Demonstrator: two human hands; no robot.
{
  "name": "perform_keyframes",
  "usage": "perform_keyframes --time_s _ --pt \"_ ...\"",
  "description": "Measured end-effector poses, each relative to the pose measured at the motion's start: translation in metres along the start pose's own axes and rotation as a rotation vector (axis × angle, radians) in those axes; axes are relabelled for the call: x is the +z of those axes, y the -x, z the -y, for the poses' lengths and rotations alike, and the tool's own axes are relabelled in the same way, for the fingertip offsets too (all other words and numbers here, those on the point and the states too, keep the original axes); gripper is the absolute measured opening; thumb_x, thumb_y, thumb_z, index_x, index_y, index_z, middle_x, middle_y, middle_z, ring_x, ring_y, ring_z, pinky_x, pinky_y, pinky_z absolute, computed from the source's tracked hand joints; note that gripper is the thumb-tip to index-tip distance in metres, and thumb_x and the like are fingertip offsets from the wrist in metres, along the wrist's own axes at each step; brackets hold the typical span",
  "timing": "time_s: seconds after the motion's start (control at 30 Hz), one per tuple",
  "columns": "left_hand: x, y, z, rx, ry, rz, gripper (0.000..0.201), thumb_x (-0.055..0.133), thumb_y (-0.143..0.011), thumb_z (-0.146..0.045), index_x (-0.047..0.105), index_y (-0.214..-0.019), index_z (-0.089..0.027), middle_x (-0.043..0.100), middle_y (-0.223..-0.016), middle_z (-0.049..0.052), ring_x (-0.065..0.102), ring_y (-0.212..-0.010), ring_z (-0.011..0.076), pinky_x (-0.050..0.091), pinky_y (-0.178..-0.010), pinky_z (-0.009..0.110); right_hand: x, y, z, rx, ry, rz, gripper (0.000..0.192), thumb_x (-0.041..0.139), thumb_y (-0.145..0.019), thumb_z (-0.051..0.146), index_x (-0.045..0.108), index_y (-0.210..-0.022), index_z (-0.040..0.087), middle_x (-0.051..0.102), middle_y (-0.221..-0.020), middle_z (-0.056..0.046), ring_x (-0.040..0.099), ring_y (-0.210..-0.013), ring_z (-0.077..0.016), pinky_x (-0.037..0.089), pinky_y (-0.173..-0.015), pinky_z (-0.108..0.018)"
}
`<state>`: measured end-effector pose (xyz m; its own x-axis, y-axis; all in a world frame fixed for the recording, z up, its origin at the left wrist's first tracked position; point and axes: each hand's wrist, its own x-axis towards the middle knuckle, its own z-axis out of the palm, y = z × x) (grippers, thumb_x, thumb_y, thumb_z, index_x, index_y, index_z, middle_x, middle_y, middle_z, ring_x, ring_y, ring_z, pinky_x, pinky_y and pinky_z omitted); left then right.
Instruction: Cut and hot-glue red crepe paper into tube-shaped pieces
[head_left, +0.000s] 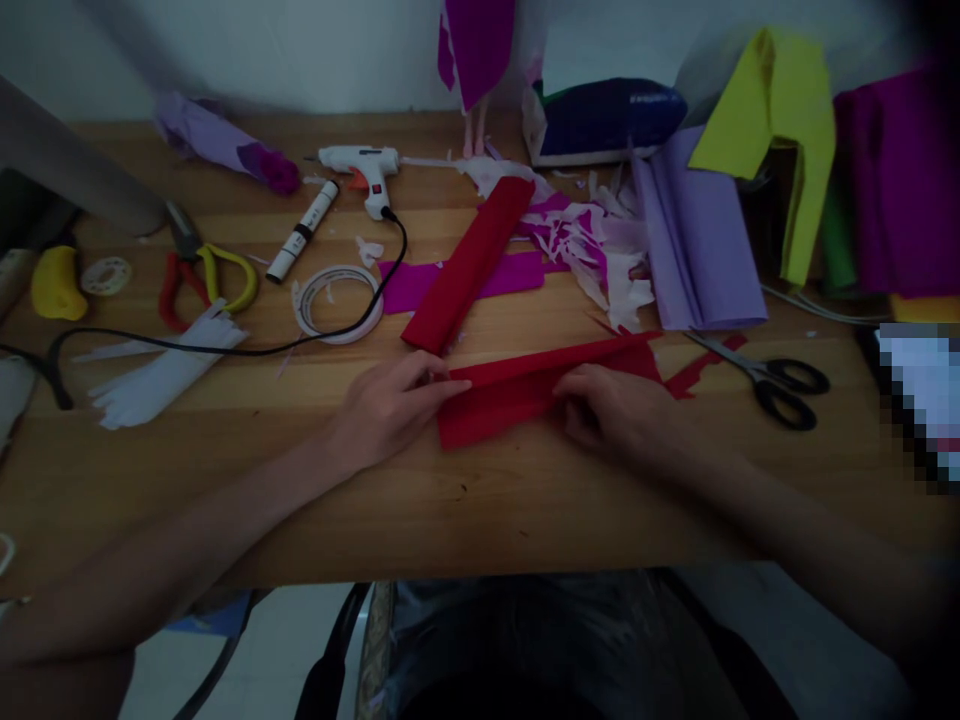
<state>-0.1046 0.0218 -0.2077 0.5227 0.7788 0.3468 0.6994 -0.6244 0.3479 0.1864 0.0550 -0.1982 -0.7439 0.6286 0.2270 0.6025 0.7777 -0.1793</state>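
Note:
A folded strip of red crepe paper (pixel 525 385) lies flat on the wooden table (pixel 465 500) near its front edge. My left hand (pixel 394 405) presses on the strip's left end with the fingers laid over it. My right hand (pixel 615 410) holds down its middle part, fingers curled on the paper. A second folded red paper roll (pixel 469 265) lies diagonally just behind, over a magenta sheet (pixel 427 283).
Black scissors (pixel 772 380) lie at the right. A roll of tape (pixel 337 303), a white glue gun (pixel 367 170) with a black cord, a marker (pixel 302 232), pliers (pixel 206 280), lilac paper (pixel 697 240), yellow and purple sheets and paper scraps fill the back.

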Motion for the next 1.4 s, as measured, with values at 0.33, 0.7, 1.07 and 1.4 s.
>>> perform_keyframes --time_s 0.33,0.7,1.07,1.4 --pt "-0.002 0.003 -0.007 -0.111 0.2 -0.037 0.032 0.046 -0.089 -0.012 0.067 -0.111 -0.022 0.068 -0.111 0.006 0.066 -0.1 0.0179 0.053 -0.086 0.03 -0.002 -0.024 0.002 -0.148 0.095 -0.036 0.035 0.044 -0.096 0.04 0.058 -0.114 0.014 0.064 -0.088 -0.01 0.058 -0.069 -0.0195 0.046 -0.058 -0.03" --pt "0.002 0.0 -0.009 -0.16 0.318 -0.136 0.022 0.057 -0.087 -0.013 0.07 -0.097 -0.026 0.074 -0.097 0.002 0.069 -0.089 0.0184 0.056 -0.081 0.034 0.001 -0.019 0.01 0.055 -0.183 -0.097 0.013 0.055 -0.092 0.024 0.064 -0.085 0.018 0.066 -0.095 -0.009 0.061 -0.086 -0.0205 0.05 -0.074 -0.036" --pt "0.0 0.001 -0.017 -0.524 0.213 -0.06 0.02 0.059 -0.089 -0.034 0.067 -0.079 -0.018 0.06 -0.071 -0.001 0.053 -0.065 0.0117 0.038 -0.059 0.024 0.004 -0.014 0.01 0.1 -0.39 -0.1 0.004 0.063 -0.083 0.015 0.063 -0.081 0.018 0.066 -0.103 -0.008 0.063 -0.094 -0.02 0.051 -0.081 -0.035" --pt "-0.009 -0.02 -0.025 -0.993 0.687 0.045 0.029 0.061 -0.081 -0.043 0.069 -0.072 -0.017 0.064 -0.06 -0.001 0.036 -0.038 0.0054 0.027 -0.036 0.019 0.011 -0.012 0.009 0.026 -0.476 -0.124 0.008 0.059 -0.085 0.012 0.061 -0.084 0.02 0.064 -0.102 -0.008 0.062 -0.096 -0.0189 0.052 -0.083 -0.035"
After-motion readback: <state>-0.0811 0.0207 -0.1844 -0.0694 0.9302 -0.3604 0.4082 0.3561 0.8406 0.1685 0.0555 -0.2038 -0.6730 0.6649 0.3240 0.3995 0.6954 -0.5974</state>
